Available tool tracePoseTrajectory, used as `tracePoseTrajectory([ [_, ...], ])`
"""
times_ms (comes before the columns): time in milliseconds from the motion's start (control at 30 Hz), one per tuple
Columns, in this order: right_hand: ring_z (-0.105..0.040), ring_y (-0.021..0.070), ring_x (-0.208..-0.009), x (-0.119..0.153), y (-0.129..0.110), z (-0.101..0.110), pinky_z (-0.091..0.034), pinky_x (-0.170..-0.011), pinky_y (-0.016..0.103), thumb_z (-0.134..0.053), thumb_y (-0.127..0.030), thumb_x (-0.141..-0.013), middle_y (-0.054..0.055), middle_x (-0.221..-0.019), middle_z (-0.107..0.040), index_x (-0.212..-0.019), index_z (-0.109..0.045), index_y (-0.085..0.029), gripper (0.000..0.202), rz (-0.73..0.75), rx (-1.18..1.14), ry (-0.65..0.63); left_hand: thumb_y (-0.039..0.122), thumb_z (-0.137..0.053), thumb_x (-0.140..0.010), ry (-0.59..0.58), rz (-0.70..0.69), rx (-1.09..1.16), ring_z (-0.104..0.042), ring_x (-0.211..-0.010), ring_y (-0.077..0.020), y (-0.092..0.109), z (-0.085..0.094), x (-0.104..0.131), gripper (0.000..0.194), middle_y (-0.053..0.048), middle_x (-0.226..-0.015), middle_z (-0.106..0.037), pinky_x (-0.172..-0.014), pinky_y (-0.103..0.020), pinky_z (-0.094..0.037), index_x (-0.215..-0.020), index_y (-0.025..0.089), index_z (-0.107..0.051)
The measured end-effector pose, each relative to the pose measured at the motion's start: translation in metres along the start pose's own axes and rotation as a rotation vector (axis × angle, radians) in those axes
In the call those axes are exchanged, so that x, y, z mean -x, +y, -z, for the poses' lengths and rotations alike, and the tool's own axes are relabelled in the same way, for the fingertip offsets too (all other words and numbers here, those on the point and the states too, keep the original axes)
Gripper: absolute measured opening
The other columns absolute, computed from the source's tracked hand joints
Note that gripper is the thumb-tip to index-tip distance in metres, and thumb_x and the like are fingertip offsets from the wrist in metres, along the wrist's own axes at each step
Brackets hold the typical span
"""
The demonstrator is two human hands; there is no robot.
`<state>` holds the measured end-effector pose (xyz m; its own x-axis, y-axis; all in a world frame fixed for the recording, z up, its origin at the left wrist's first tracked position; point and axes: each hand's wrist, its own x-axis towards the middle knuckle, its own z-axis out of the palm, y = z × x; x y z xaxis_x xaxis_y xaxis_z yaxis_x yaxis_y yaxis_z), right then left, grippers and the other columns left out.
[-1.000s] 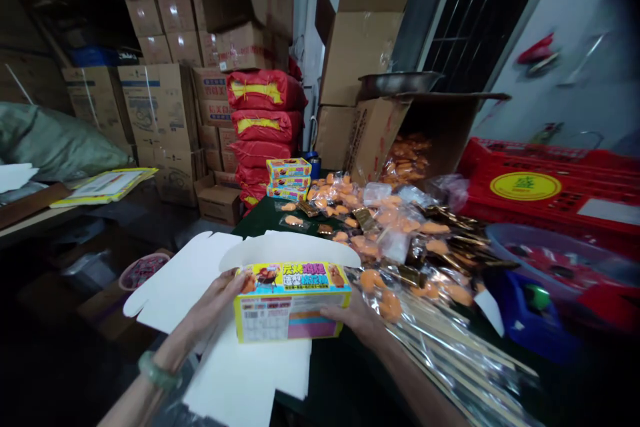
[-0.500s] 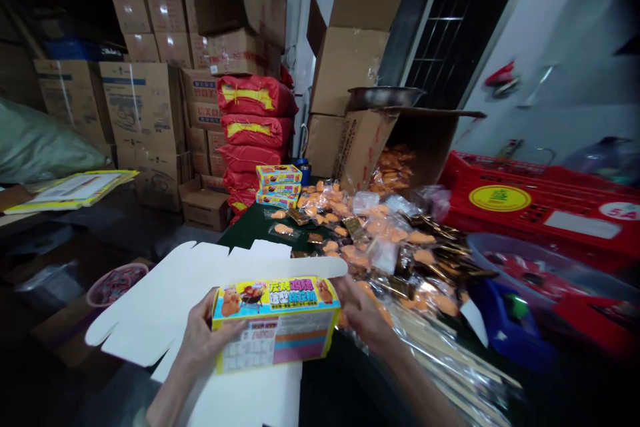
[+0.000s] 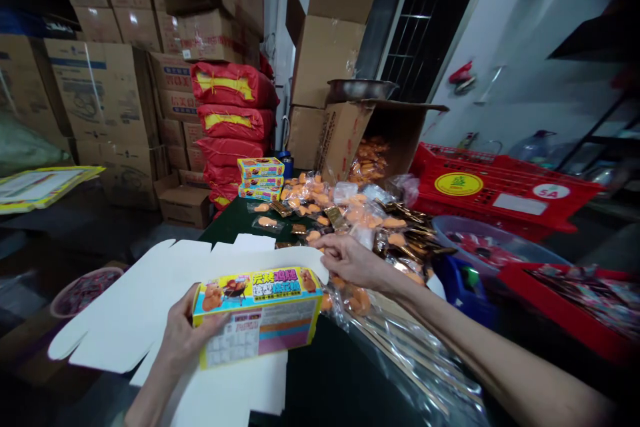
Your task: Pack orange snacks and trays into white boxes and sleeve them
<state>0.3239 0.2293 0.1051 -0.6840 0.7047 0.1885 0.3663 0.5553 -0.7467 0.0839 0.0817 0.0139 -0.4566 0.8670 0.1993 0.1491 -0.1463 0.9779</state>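
Note:
My left hand (image 3: 183,327) grips the left end of a yellow printed carton (image 3: 260,313), its thumb across the front panel. The carton is tilted above flat white cardboard blanks (image 3: 125,300). My right hand (image 3: 353,263) is beyond the carton's right end, by the rounded tip of a white cardboard strip and the pile of wrapped orange drumstick-shaped sweets (image 3: 363,300). Its fingers are pressed together; what lies between them is hidden. Bundled wooden sticks in clear plastic (image 3: 415,347) lie beneath my right forearm.
Several finished cartons (image 3: 261,180) are stacked at the dark green table's far left corner. A tipped brown box (image 3: 345,137) spills orange sweets. Red crate (image 3: 500,180), clear tub (image 3: 500,240), blue tape dispenser (image 3: 465,293) and red tray (image 3: 590,300) stand to the right.
The view has swung right. My right hand has left the carton's right end and moved out to the edge of the sweets, its fingers now drawn together. My left hand still holds the carton.

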Motion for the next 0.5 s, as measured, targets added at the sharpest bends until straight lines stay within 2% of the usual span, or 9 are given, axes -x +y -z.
tracePoseTrajectory([
  [100, -0.027, 0.0055, -0.039, 0.004, 0.005, -0.007, -0.017, -0.037, 0.018, -0.042, -0.014, -0.070, -0.008, -0.044, -0.035, -0.072, -0.059, -0.014, 0.017, -0.049, -0.056, -0.018, 0.034, -0.072, -0.058, -0.062, 0.000, -0.035, -0.057, -0.058, -0.0146, -0.008, 0.007, -0.004, 0.036, -0.001, -0.070, -0.062, -0.048, -0.022, -0.048, -0.081, 0.014, -0.053],
  [200, -0.029, 0.0056, -0.041, 0.011, 0.006, -0.015, -0.018, -0.038, 0.018, -0.042, -0.014, -0.071, -0.007, -0.046, -0.036, -0.068, -0.059, -0.014, 0.018, -0.030, -0.015, 0.085, 0.033, -0.072, -0.058, -0.082, -0.001, -0.056, -0.057, -0.059, -0.0153, -0.014, 0.011, -0.008, 0.037, -0.002, -0.072, -0.062, -0.049, -0.023, -0.049, -0.084, 0.014, -0.053],
  [300, -0.032, 0.0065, -0.041, 0.023, 0.006, -0.031, -0.024, -0.039, 0.018, -0.041, -0.016, -0.074, -0.007, -0.046, -0.037, -0.077, -0.063, -0.013, 0.022, -0.021, 0.032, 0.233, 0.033, -0.073, -0.057, -0.066, 0.007, -0.043, -0.057, -0.059, -0.0152, -0.012, 0.008, -0.008, 0.038, -0.002, -0.072, -0.063, -0.049, -0.022, -0.049, -0.084, 0.014, -0.053],
  [400, -0.041, 0.0084, -0.043, 0.035, 0.011, -0.051, -0.032, -0.041, 0.019, -0.040, -0.020, -0.078, -0.004, -0.049, -0.047, -0.092, -0.064, -0.013, 0.028, 0.020, 0.076, 0.421, 0.033, -0.074, -0.056, -0.024, 0.037, 0.015, -0.058, -0.058, -0.0151, -0.006, 0.004, -0.004, 0.039, -0.002, -0.072, -0.063, -0.050, -0.022, -0.049, -0.084, 0.015, -0.053],
  [500, -0.052, 0.0110, -0.050, 0.042, 0.019, -0.069, -0.042, -0.047, 0.021, -0.040, -0.022, -0.081, 0.001, -0.062, -0.060, -0.099, -0.063, -0.013, 0.031, 0.091, 0.105, 0.567, 0.035, -0.076, -0.050, -0.097, 0.059, 0.137, -0.061, -0.066, -0.0200, -0.002, 0.007, -0.002, 0.047, -0.005, -0.079, -0.065, -0.056, -0.027, -0.052, -0.087, 0.016, -0.053],
])
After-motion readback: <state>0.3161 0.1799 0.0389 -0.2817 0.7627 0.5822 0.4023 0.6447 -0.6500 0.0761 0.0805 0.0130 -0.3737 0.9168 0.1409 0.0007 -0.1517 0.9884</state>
